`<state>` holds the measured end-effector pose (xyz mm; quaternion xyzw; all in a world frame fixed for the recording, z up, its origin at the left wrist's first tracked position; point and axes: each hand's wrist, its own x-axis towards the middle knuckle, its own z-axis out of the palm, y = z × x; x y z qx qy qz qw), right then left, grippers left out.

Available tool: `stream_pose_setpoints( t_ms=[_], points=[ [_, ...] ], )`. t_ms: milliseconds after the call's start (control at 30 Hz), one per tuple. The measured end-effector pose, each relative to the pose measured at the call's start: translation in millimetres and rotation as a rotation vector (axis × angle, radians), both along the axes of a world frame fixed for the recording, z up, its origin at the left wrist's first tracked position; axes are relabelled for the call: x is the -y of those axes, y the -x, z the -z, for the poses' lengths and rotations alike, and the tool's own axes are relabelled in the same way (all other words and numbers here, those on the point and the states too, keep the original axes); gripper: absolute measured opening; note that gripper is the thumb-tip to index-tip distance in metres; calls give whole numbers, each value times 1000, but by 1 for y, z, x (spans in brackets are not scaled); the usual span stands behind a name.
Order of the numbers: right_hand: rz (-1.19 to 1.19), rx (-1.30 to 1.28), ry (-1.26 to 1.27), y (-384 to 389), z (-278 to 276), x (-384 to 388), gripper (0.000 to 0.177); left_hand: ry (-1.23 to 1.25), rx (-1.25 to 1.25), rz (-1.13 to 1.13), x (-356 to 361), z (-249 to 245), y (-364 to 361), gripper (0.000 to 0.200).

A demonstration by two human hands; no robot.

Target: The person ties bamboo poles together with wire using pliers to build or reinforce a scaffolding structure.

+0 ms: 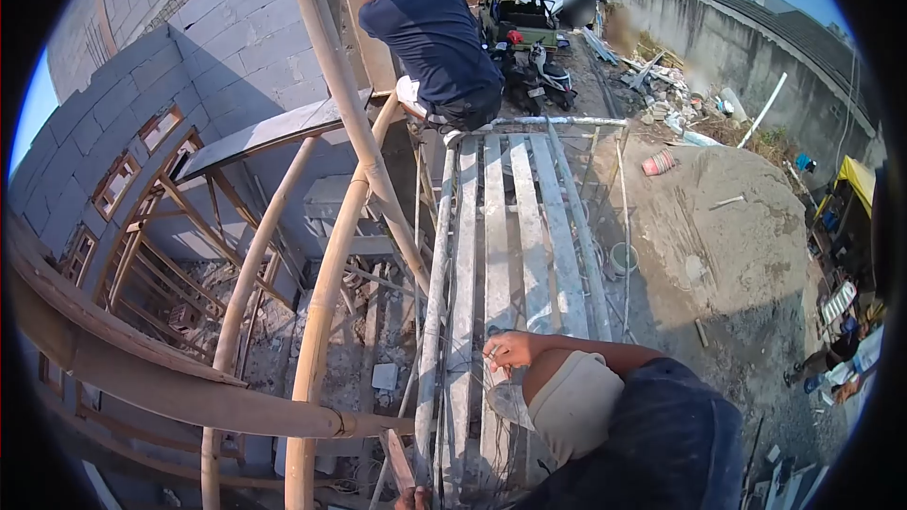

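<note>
My right hand point(510, 349) reaches over my bent knee above the scaffold planks point(496, 217). Its fingers are pinched together near a small, thin pale thing that I cannot make out. Below it, a greyish rounded shape point(510, 404) shows beside my knee, partly hidden. At the bottom edge my left hand point(413, 499) is only partly in view. Its fingers are curled at the lower end of a short piece of wood point(398, 461), beside the bamboo rail of the scaffold.
Another person point(430, 47) in a dark shirt sits at the platform's far end, facing a column. Bamboo poles point(331, 312) rise on my left, beside grey block walls point(246, 38). On the ground to the right are a sand heap point(746, 227), a bucket point(622, 260) and motorbikes point(548, 76).
</note>
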<state>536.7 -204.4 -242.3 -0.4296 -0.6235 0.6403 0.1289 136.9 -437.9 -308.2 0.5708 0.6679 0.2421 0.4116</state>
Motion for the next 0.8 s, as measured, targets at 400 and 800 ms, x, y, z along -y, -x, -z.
stream_pose_setpoints(
  t_ms=[400,800],
  points=[
    [297,-136,-69,1,-20,-18,31,25,33,30,-1,-2,3,28],
    [358,-39,-172,9,10,-36,29,43,64,15,0,9,-9,29]
  ],
)
